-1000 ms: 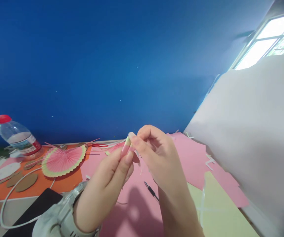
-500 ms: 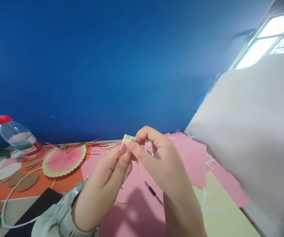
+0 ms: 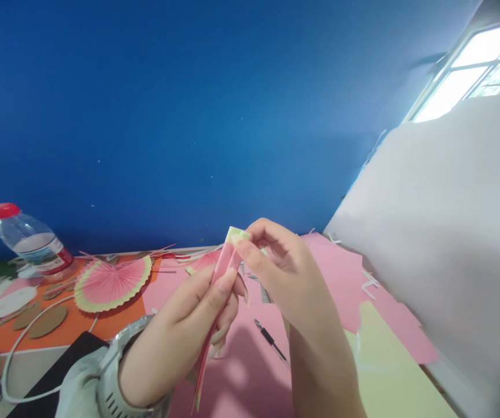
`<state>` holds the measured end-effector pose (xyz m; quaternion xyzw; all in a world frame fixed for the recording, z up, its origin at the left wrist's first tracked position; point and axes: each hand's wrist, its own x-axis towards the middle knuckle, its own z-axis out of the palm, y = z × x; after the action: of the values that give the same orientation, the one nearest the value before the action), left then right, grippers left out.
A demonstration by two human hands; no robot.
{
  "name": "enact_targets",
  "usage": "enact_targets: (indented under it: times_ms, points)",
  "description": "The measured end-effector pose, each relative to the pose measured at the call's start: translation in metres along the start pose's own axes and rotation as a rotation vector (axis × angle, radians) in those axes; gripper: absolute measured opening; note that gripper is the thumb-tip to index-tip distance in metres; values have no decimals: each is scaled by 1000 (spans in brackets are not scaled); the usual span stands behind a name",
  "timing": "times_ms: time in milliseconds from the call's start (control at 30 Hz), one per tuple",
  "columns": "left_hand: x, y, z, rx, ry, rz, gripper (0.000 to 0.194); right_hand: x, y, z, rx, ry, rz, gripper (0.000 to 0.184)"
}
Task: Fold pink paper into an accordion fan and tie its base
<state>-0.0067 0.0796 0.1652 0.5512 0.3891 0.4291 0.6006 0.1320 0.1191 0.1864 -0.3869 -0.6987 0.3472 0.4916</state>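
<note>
Both my hands hold one folded strip of pleated paper (image 3: 225, 262), pink with a pale green end. My left hand (image 3: 189, 331) pinches its middle between thumb and fingers, and the strip's lower end hangs down past the wrist. My right hand (image 3: 285, 273) pinches the green top end with thumb and forefinger. A watch sits on my left wrist. Below the hands lies pink paper (image 3: 332, 278) on the table.
A finished pink and green paper fan (image 3: 111, 283) lies on orange paper (image 3: 106, 322) at left, with a red-capped water bottle (image 3: 30, 239) behind it. A black pen (image 3: 270, 339) lies on the pink sheet. Yellow paper (image 3: 389, 371) lies at right beside a white board (image 3: 445, 232). A white cable (image 3: 28, 331) and brown card ovals lie at left.
The folded strip has been drawn up and out: more of its pink length shows now, tilted, with its lower end hanging below my left hand. Both hands kept their pinch.
</note>
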Motion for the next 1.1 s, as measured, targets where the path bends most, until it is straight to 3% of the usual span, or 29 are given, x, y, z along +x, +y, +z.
enact_targets:
  times_ms: [167, 333, 533, 767, 967, 1100]
  points:
    - [3, -4, 0, -43, 11, -11, 30, 0, 0, -3, -42, -112, 30, 27]
    - [4, 0, -1, -6, -13, -24, 35, -1, 0, -4, -70, -83, 3, 30]
    - [-1, 3, -1, 53, -77, -34, 25, -2, -1, -6, -24, 40, -20, 31]
    - [-2, 3, 1, 144, -69, -29, 28, 0, -2, -8, 11, 9, 30, 28]
    - [-10, 3, 3, 93, -59, -29, 31, -4, -9, -7, 22, 44, 15, 29]
    - [-12, 3, 5, 20, -1, 5, 29, -7, -19, -9, 5, -140, 40, 23]
